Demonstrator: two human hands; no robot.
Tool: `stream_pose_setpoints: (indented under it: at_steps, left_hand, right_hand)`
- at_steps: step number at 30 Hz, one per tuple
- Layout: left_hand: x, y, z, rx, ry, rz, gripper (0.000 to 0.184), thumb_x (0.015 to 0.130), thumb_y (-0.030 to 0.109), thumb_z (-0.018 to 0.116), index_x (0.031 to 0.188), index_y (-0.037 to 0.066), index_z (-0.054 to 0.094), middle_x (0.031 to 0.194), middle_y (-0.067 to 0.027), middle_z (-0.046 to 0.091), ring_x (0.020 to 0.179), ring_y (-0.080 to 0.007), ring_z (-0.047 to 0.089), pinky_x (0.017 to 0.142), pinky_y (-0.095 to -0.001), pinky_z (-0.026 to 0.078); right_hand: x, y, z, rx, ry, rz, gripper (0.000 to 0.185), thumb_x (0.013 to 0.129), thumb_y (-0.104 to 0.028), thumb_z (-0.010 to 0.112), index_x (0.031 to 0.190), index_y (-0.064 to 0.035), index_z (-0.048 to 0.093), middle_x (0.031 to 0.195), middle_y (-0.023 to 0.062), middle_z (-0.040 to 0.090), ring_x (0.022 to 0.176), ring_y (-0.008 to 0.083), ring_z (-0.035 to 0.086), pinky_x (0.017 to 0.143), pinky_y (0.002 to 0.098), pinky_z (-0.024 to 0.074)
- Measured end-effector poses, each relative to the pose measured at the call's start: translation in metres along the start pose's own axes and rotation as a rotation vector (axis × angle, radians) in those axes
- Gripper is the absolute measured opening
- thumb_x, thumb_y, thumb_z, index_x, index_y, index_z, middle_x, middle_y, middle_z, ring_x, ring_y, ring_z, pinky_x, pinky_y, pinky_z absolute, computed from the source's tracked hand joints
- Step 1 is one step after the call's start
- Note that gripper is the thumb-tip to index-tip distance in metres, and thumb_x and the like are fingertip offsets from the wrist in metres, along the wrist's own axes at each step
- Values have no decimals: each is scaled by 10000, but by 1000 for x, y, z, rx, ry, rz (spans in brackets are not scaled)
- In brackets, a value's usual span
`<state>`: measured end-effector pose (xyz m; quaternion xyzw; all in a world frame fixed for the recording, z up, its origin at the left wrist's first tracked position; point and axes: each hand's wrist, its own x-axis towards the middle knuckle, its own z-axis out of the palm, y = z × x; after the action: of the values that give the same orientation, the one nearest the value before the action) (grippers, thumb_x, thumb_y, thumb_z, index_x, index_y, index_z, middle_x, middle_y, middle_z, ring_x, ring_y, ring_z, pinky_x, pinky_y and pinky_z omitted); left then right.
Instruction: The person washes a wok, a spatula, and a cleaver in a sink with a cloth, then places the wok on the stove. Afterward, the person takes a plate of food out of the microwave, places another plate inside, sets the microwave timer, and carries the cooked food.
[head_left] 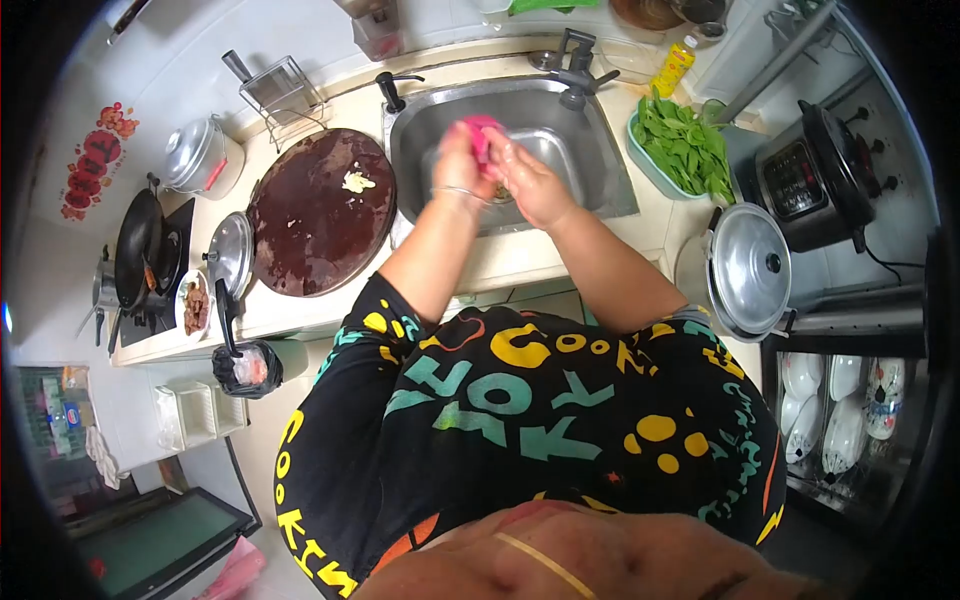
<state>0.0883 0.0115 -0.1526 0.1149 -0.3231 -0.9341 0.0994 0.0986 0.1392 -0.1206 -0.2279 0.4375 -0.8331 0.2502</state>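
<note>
Over the metal sink, my two hands are close together around a bright pink thing, soft-looking but too blurred to name. My left hand, with a thin bracelet at its wrist, is closed on its left side and smeared by motion. From the right, my right hand looks wet and has its fingers bent against the same pink thing. Its fingertips are partly hidden. Some small brownish bits show in the sink below my hands. Behind the sink stands the dark faucet.
Left of the sink lies a round dark chopping board with pale chopped pieces. A basket of leafy greens, a yellow bottle, a lidded pot and a black cooker stand to the right. A soap pump borders the sink.
</note>
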Motion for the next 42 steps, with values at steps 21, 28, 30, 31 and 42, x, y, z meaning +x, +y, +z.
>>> stream_pose_setpoints:
  at_steps: [21,28,30,31,42]
  left_hand:
    - [-137,38,-27,1171,-406,938,315,763,54,568,1075,98,586,1151,-143,541,1079,-345,515,917,-424,423]
    - [-176,23,-8,1097,-1040,937,220,765,143,563,970,88,622,1009,-123,586,940,-342,547,870,-430,417]
    - [-165,18,-26,1225,-891,716,172,778,174,553,903,85,631,930,-133,605,888,-314,570,817,-411,434]
    - [-160,17,-37,1228,-886,701,172,778,174,553,903,85,631,930,-133,605,888,-314,570,817,-411,434]
    - [-144,72,-151,1654,-417,615,187,789,174,603,947,80,635,911,-128,612,826,-315,589,740,-390,484]
  right_hand:
    - [-54,30,33,-2453,-615,88,450,873,-275,461,1292,-111,476,1369,93,425,1301,286,334,1086,547,161]
    - [-70,74,66,-2382,-923,-206,451,799,-308,516,1228,-168,506,1369,111,409,1342,265,262,1038,531,256]
    - [-87,86,56,-2494,-939,-375,463,783,-257,566,1231,-160,499,1345,117,433,1316,278,306,1041,494,279]
    - [-95,89,61,-2479,-946,-369,463,783,-257,566,1231,-160,499,1345,117,433,1316,278,306,1041,494,279]
    - [-111,-26,70,-1990,-195,-188,594,716,-197,709,1255,-89,487,1211,150,542,1196,322,451,993,433,363]
